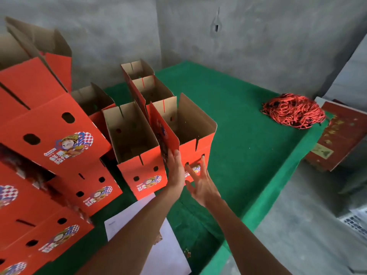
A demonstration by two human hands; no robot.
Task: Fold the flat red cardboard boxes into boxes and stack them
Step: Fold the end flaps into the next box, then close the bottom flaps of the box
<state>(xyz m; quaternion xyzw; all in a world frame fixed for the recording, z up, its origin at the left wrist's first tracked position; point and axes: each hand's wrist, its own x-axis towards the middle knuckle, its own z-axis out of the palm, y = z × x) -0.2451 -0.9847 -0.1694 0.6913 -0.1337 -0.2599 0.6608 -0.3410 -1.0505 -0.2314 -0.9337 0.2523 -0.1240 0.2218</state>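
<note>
Red cardboard fills the left of the head view: finished boxes lie tipped in a stack (45, 147) at the left, and more stand upright, open tops showing brown insides, in rows on the green cloth of the table (248, 135). The newest box (190, 135) stands at the right end of the near row, just beside its neighbour (137, 147), probably so the rows stay tight and square. The left hand (175, 169) lies with straight fingers flat against that box's near left corner, by the red flap that stands up between the two boxes; it grips nothing and seems to be steadying or nudging the box into line. The right hand (200, 179) is spread wide with fingertips touching the red front face, also holding nothing, likely pushing the box back level with the row. A white sheet of paper (139, 221) lies under the forearms. Well apart at the far right sits a heap of red cord (294, 113) (perhaps handles for the boxes), and beyond the table edge a flat red pack (337, 135) rests, possibly unfolded stock.
</note>
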